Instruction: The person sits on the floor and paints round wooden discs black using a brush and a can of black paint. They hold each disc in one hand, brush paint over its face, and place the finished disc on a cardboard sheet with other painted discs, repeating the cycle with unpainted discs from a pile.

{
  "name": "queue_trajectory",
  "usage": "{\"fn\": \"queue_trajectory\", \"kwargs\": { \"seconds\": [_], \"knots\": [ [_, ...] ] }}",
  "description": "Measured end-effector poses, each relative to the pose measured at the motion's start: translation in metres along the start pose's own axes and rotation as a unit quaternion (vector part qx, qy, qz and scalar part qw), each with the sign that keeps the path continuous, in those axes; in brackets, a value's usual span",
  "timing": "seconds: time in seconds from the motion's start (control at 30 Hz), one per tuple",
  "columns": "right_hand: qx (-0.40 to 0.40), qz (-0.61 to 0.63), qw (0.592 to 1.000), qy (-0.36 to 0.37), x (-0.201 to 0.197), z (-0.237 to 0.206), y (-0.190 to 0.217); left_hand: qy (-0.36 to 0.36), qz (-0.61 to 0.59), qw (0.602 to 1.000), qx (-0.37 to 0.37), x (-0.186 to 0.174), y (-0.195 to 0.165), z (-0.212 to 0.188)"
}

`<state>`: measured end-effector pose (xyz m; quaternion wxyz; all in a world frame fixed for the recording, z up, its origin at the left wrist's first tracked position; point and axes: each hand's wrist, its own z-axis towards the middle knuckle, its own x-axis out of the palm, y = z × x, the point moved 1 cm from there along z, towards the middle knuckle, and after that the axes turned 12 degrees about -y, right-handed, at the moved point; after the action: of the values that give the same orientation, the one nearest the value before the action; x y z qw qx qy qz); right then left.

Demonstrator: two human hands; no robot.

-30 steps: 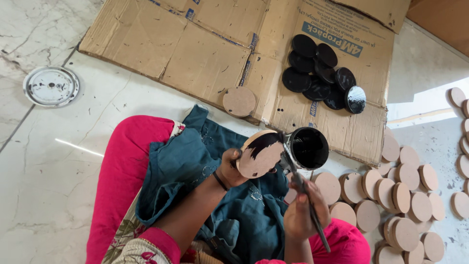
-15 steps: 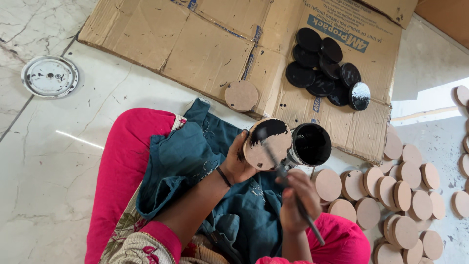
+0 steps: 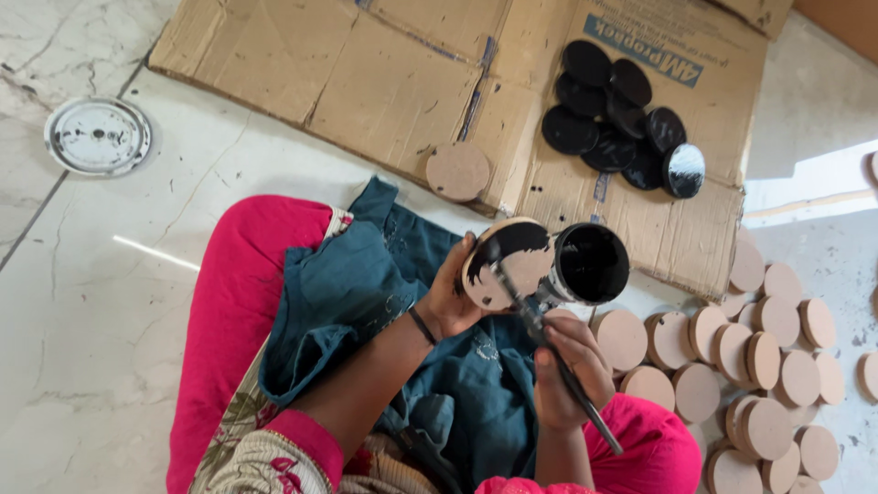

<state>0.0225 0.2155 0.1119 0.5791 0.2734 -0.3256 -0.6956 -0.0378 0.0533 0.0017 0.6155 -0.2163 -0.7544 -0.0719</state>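
The left hand point(image 3: 450, 300) has its grip closed around the edge of a round wooden disc point(image 3: 508, 263), holding it tilted up just beside a black paint pot point(image 3: 592, 263); the upper part of the disc is already black, the rest bare wood. The right hand point(image 3: 567, 370), below the pot, has its grip closed on a paintbrush point(image 3: 558, 361) whose tip rests on the disc's face while the handle slants down past the wrist. Under both hands, a teal cloth point(image 3: 366, 302) lies over pink-clad legs point(image 3: 233, 302). Beyond the pot, a flattened cardboard sheet point(image 3: 366, 82) lies on the marble floor point(image 3: 91, 302), bearing a cluster of black-painted discs point(image 3: 622, 119) and one bare disc point(image 3: 457, 170). Right of the pot, many unpainted discs point(image 3: 750, 357) lie overlapped on the floor. Far left of the pot sits a round metal lid point(image 3: 98, 135)
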Motion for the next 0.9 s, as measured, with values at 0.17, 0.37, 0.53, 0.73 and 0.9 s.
{"fn": "queue_trajectory", "kwargs": {
  "seconds": [0.17,0.37,0.53,0.73,0.9],
  "knots": [
    [0.001,0.087,0.991,-0.097,-0.014,0.006,-0.002,-0.02,0.033,0.999,-0.002,0.008,-0.006,-0.001],
    [-0.03,-0.055,0.998,0.027,-0.003,0.0,0.002,-0.083,0.072,0.994,-0.005,0.024,-0.008,-0.005],
    [-0.028,-0.031,0.998,-0.038,-0.012,0.007,0.004,-0.092,0.061,0.994,0.007,0.029,-0.017,-0.007],
    [0.027,-0.017,0.999,-0.001,-0.005,0.001,-0.004,-0.099,0.06,0.993,-0.012,0.034,-0.01,-0.007],
    [0.009,-0.077,0.994,0.076,-0.017,0.007,0.007,-0.104,0.045,0.993,0.016,0.034,-0.02,-0.007]
  ]
}}
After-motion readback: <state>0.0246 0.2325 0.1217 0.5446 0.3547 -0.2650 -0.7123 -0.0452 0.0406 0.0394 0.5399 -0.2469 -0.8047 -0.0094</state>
